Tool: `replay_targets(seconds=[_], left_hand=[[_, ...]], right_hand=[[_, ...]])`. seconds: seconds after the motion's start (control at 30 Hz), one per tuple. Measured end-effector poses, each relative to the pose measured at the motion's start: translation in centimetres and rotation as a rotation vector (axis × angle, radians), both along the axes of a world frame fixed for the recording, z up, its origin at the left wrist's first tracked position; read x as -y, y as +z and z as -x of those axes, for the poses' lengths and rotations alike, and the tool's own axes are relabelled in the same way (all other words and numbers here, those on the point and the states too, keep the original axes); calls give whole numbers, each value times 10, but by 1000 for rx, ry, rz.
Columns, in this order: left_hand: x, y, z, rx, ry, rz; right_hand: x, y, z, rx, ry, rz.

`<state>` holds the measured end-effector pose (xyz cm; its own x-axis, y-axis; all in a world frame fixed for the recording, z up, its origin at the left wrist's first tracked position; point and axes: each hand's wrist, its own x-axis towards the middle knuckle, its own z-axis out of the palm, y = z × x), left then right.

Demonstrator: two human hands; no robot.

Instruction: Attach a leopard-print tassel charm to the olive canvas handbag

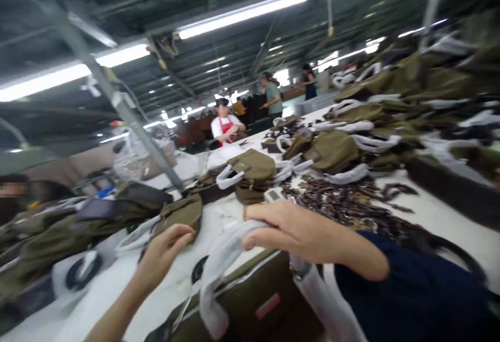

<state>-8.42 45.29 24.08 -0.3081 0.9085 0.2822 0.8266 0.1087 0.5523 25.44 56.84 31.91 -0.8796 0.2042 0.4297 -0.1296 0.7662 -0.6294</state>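
The left hand (166, 251), fingers curled and holding nothing visible, hovers over the white table (441, 211) beside the olive bag (250, 305), whose paper-wrapped handle (222, 258) the right hand (297, 230) grips (finished wrapped bags (332, 149) lie beyond), so this bag appears mid-process.

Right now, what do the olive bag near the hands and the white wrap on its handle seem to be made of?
The olive bag looks like matte woven fabric, perhaps canvas: dull, no shine, soft folds. The white wrap on its handle, pinched by the right hand, looks like thin foam sheet or soft paper: pale, crumpled, slightly translucent. The left hand is beside it.
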Motion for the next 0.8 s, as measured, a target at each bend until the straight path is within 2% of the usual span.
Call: replay_targets(seconds=[0.07, 0.13, 0.23, 0.33, 0.43, 0.53, 0.67, 0.8], left_hand=[[14, -25, 22, -65, 31, 112], [15, -57, 38, -97, 91, 174], [12, -102, 53, -157, 93, 238], [17, -128, 62, -218, 78, 289], [22, -133, 68, -259, 109, 340], [13, -127, 65, -291, 152, 351], [-21, -119, 47, -276, 199, 355], [-55, -128, 30, -217, 262, 423]], right_hand=[[-5, -2, -3, 42, -29, -3], [-8, -2, -11, 75, -54, -29], [-3, 1, -17, 108, -89, -62], [3, 3, -18, 128, -141, -89], [4, 1, -18, 127, -176, -94], [3, -2, -21, 108, -169, -80], [4, -1, -21, 86, -138, -78], [8, 3, -20, 115, -168, -86]])
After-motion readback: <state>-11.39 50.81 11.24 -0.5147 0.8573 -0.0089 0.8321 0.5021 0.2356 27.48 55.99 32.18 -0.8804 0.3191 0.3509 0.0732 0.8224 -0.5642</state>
